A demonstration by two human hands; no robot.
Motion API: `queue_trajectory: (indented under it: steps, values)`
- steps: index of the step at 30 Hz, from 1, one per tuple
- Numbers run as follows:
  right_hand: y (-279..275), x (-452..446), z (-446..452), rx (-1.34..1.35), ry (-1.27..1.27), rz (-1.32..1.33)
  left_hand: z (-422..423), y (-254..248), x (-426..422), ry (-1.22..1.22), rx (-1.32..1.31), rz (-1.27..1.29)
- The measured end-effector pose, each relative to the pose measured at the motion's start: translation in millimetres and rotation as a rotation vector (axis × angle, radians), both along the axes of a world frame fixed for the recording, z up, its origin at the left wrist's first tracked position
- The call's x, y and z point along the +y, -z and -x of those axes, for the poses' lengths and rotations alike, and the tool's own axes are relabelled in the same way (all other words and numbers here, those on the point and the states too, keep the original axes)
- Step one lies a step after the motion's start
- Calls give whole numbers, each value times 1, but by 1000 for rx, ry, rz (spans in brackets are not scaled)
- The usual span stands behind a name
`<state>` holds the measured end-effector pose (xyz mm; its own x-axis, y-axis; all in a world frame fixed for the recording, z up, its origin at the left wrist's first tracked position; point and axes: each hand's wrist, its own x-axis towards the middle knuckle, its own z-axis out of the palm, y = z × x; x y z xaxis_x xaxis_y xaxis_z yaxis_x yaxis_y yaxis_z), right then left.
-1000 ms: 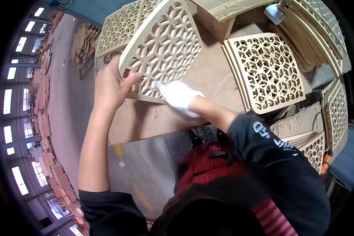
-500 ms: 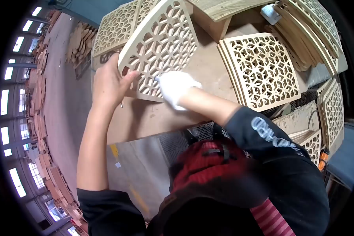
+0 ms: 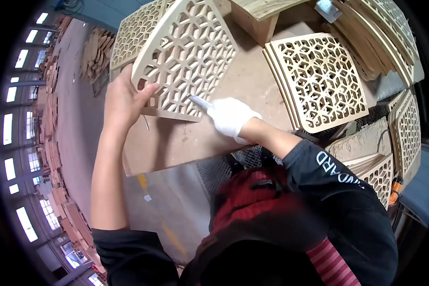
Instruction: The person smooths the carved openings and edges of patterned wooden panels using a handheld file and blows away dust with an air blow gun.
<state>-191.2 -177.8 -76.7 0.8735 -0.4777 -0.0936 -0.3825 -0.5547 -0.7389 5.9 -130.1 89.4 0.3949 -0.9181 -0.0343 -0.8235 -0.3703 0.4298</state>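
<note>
My bare left hand (image 3: 125, 99) grips the left edge of a pale wooden lattice panel (image 3: 191, 64), with the thumb on its front face. The panel stands tilted on the workbench (image 3: 186, 143), its cut-out pattern facing me. In a white glove, my right hand (image 3: 231, 117) is closed around a narrow grey file-like tool (image 3: 200, 102). The tool's tip meets the lattice near the panel's lower right part; whether it goes into an opening I cannot tell. The glove hides the tool's other end.
Stacked lattice panels (image 3: 319, 81) lie to the right, with curved wooden pieces (image 3: 362, 47) behind them. Another lattice panel (image 3: 136, 33) is at the back left. A wooden box-like stand (image 3: 257, 24) is at the back. A thin rod (image 3: 146, 123) lies near my left wrist.
My right hand has moved right and slightly down, away from the panel, exposing more of the grey tool. My left hand and the panel have shifted slightly left.
</note>
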Motion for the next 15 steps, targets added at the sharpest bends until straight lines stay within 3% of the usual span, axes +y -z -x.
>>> queue_trajectory:
  steps: [4, 7, 10, 13, 15]
  values:
    - [-37, -3, 7, 161, 70, -120, 8, -2, -2, -17, 46, -6]
    - [-26, 6, -2, 109, 106, -39, 5, -3, -1, -24, -4, -32]
    - [-39, -5, -15, 236, 20, 12, 6, -2, 0, 43, -60, -7]
    - [-17, 5, -38, 95, 165, 86, 12, -4, 1, 47, -98, -1]
    - [-15, 11, -31, 25, 134, 132, 12, -1, 1, 21, -85, 11]
